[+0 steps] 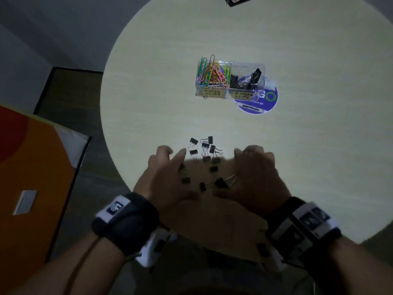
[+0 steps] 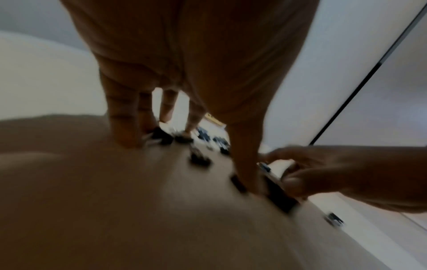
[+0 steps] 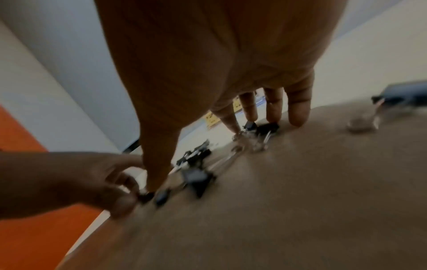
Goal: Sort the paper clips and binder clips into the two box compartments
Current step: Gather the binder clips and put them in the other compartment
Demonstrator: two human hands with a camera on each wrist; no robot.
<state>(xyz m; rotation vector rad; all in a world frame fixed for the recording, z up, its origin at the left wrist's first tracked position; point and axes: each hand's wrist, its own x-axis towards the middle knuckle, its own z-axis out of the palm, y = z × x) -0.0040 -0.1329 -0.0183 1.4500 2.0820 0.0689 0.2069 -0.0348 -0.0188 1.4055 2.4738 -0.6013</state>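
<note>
Both hands, left hand point(image 1: 168, 177) and right hand point(image 1: 253, 175), cup the loose binder clips point(image 1: 204, 160) at lower centre, fingers spread, gripping nothing (blurry though).

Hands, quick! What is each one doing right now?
Left hand: open, fingers spread beside the loose small black metal binder clips, gripping nothing.
Right hand: open, fingers spread down on the clips, gripping nothing.

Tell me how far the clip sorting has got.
Done: the coloured paper clips fill the left compartment of the clear box, and a few binder clips sit in the right one. In hand: the left hand and right hand flank the loose binder clips, fingers down on the table. Left: that whole scatter needs boxing.
</note>
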